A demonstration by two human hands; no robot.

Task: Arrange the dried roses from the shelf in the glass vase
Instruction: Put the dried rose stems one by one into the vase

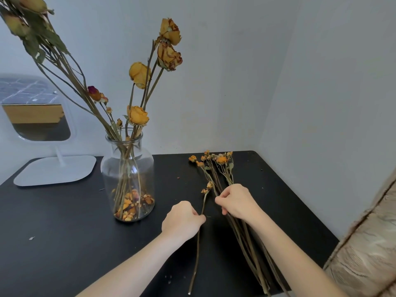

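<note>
The left hand (182,219) pinches one thin rose stem (198,243) at lower centre — the right hand (236,202) grips a bundle of stems (246,234) beside it, count unclear; one glass vase (128,179) stands left.

A home corner, this: a black worktop (64,221) tucked against plain white walls (235,71), a white vanity mirror (36,116) on its stand, a glass vase (128,179) of dried roses (138,114), patterned fabric (368,254) at right.
</note>
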